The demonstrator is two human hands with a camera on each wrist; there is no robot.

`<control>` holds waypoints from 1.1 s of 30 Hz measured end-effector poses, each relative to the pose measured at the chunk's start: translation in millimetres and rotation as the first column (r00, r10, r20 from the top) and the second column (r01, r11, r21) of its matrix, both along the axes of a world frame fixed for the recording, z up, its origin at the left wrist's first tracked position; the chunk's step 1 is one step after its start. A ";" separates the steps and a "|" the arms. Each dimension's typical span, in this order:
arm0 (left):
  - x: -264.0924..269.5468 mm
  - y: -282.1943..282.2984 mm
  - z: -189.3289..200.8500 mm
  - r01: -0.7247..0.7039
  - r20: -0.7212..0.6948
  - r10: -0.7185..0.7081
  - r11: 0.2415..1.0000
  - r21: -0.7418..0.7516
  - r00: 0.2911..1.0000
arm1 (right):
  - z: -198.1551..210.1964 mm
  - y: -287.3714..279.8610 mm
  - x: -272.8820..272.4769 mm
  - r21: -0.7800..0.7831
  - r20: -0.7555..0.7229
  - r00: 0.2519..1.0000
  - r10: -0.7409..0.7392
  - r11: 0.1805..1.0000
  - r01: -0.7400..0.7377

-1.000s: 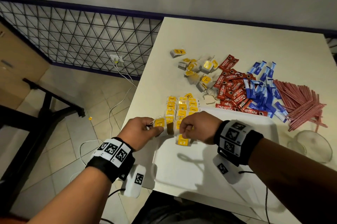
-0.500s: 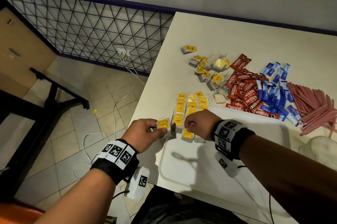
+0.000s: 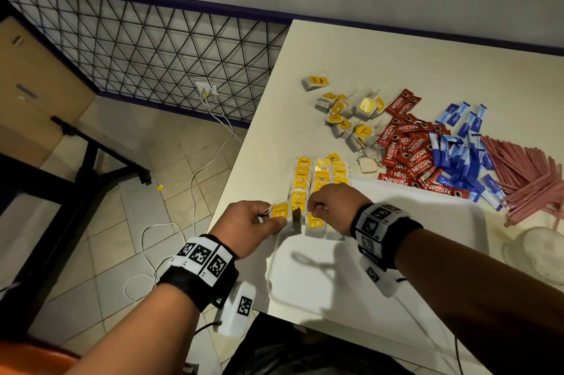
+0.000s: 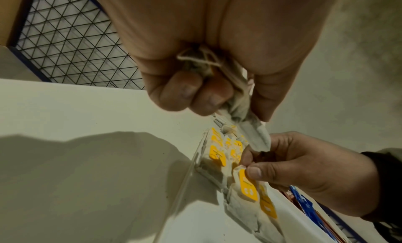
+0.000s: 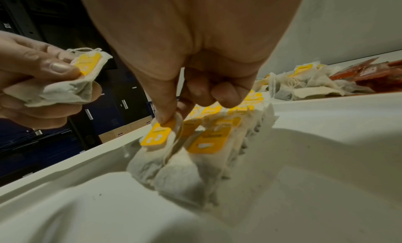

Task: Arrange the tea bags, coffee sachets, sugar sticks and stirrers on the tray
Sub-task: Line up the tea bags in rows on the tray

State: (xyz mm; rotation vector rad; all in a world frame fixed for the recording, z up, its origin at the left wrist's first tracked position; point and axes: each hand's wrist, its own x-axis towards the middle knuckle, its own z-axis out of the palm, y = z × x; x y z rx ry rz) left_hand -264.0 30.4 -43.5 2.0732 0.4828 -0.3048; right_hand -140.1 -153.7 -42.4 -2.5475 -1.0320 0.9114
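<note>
A white tray (image 3: 335, 277) lies at the table's near left corner, with rows of yellow-tagged tea bags (image 3: 319, 179) at its far left end. My left hand (image 3: 268, 220) holds one tea bag (image 3: 280, 211) just left of the rows; in the left wrist view its fingers (image 4: 195, 95) curl round that bag (image 4: 245, 116). My right hand (image 3: 314, 208) pinches the top of the nearest tea bag (image 5: 155, 137) in a row. Beyond the tray lie loose tea bags (image 3: 348, 118), red coffee sachets (image 3: 406, 151), blue sugar sticks (image 3: 457, 148) and pink stirrers (image 3: 531, 173).
The table's left edge (image 3: 241, 167) runs close beside my left hand, with tiled floor and a white cable (image 3: 195, 185) below. A clear round dish (image 3: 537, 252) sits right of the tray. A wire mesh fence (image 3: 152, 48) and a black frame stand to the left.
Both hands stay at the near end of the tea bag rows. The left keeps its tea bag and the right keeps its pinch on the front bag. The head view has shifted.
</note>
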 end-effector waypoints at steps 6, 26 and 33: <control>4.3 -2.4 -2.1 0.028 -0.023 -0.028 1.000 -0.008 0.999 | 9.7 -0.6 -3.1 0.272 0.040 0.993 -0.109 0.958 0.094; 30.5 -15.3 -21.7 0.324 -0.270 -0.247 0.899 0.294 0.931 | 3.0 31.7 -3.4 -0.055 -0.042 0.998 -0.041 0.998 0.038; 28.8 -21.5 -12.5 0.359 -0.240 -0.276 0.819 0.448 0.931 | -2.6 31.1 1.1 -0.047 0.077 0.995 -0.070 0.996 0.073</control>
